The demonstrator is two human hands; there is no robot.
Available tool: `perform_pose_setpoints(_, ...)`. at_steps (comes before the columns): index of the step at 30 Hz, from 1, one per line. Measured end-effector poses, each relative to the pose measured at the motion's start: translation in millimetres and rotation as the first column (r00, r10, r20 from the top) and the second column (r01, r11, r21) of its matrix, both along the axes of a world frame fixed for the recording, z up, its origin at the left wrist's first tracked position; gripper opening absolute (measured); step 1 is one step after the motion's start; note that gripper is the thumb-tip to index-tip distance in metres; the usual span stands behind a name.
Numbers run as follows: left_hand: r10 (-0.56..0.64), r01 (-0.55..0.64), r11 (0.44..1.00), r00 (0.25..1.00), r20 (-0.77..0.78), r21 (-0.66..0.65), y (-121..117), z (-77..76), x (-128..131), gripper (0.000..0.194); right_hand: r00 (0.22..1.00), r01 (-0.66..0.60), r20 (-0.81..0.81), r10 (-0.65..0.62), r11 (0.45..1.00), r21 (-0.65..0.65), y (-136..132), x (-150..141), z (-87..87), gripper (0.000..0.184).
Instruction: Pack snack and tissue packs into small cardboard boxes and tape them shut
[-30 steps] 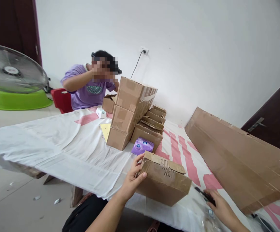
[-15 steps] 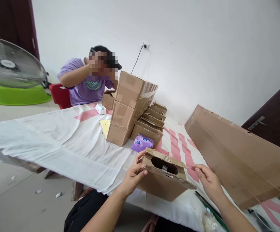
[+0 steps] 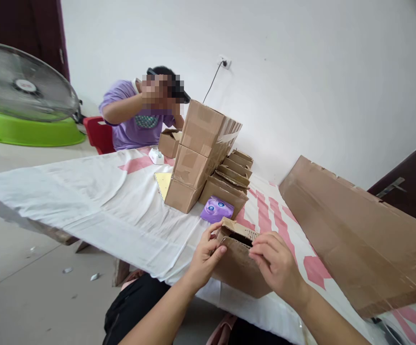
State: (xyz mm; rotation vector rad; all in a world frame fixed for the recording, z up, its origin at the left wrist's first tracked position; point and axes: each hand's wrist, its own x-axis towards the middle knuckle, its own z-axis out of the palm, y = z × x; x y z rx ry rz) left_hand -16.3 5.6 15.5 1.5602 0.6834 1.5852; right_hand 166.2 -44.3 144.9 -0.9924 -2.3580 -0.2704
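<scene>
A small cardboard box [image 3: 240,268] stands tilted at the near edge of the table, its dark slot partly showing along the top. My left hand [image 3: 208,254] grips the box's left end, thumb on the near side and fingers behind. At the right part of the top, my right hand [image 3: 276,263] has its fingers bent and pinched on the flap edges; its palm hides that end of the box. Just beyond the box lies a purple packet [image 3: 217,209] with blue round marks, touching neither hand.
Stacked closed cartons [image 3: 190,165] rise beyond the packet, beside a row of open cartons [image 3: 229,187]. A large cardboard sheet [image 3: 355,235] leans at right. Across the table [image 3: 86,191] sits a person [image 3: 136,110] near a white device [image 3: 156,156]. A fan [image 3: 26,86] stands far left.
My right hand has moved left from beside the box onto its top flaps, which now stand closer together. My left hand keeps its hold. The view has shifted slightly.
</scene>
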Motion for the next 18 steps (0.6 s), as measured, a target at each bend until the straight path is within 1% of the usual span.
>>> perform_pose_setpoints(1,0.018,-0.018,1.0,1.0,-0.01,-0.002,-0.7,0.8,0.5,0.045,0.996,-0.046,0.083,0.035,0.99,0.131,-1.7,2.9,-2.6,0.019)
perform_pose_setpoints(2,0.033,-0.033,0.999,0.999,-0.018,-0.002,-1.4,1.6,1.0,0.044,0.986,-0.084,0.163,0.045,0.968,0.235,-3.0,6.0,-4.9,0.022)
perform_pose_setpoints(3,0.043,-0.043,0.999,0.999,-0.023,0.002,-1.9,2.3,1.5,0.044,0.973,-0.109,0.226,0.04,0.945,0.307,-3.5,8.9,-7.0,0.025)
perform_pose_setpoints(4,0.05,-0.05,0.999,0.998,-0.025,0.007,-2.3,2.7,1.9,0.043,0.965,-0.118,0.259,0.026,0.931,0.345,-3.5,11.5,-8.7,0.028)
perform_pose_setpoints(6,0.058,-0.057,0.998,0.998,-0.026,0.016,-2.7,3.1,2.9,0.043,0.971,-0.083,0.241,-0.006,0.931,0.355,-1.7,15.1,-11.4,0.028)
perform_pose_setpoints(9,0.058,-0.058,0.998,0.998,-0.035,0.026,-2.4,2.6,4.2,0.042,0.987,-0.017,0.156,-0.028,0.96,0.28,3.8,17.8,-12.7,0.025)
perform_pose_setpoints(11,0.069,-0.068,0.997,0.997,-0.047,0.024,-1.4,2.0,3.8,0.042,0.988,-0.017,0.156,-0.018,0.975,0.22,7.9,23.7,-10.3,0.024)
perform_pose_setpoints(13,0.093,-0.092,0.996,0.994,-0.054,0.019,-0.1,1.6,2.2,0.043,0.987,-0.013,0.161,-0.014,0.987,0.163,10.8,39.1,-5.2,0.023)
perform_pose_setpoints(14,0.104,-0.103,0.995,0.993,-0.057,0.017,0.6,1.5,1.1,0.044,0.99,0.016,0.136,-0.035,0.991,0.135,11.1,51.2,-2.4,0.02)
perform_pose_setpoints(15,0.108,-0.107,0.994,0.992,-0.06,0.018,1.1,1.5,0.0,0.045,0.993,0.075,0.083,-0.084,0.992,0.101,10.0,66.2,-0.2,0.017)
perform_pose_setpoints(16,0.103,-0.102,0.995,0.992,-0.067,0.022,1.5,1.5,-1.0,0.045,0.986,0.164,0.002,-0.165,0.985,0.055,7.4,83.4,0.6,0.015)
perform_pose_setpoints(17,0.092,-0.091,0.995,0.993,-0.074,0.028,1.6,1.5,-1.7,0.046,0.959,0.27,-0.089,-0.27,0.963,-0.017,2.9,102.0,-0.6,0.016)
perform_pose_setpoints(18,0.081,-0.079,0.996,0.993,-0.081,0.036,1.6,1.4,-2.1,0.045,0.905,0.373,-0.169,-0.39,0.92,-0.122,-3.6,121.0,-4.5,0.021)
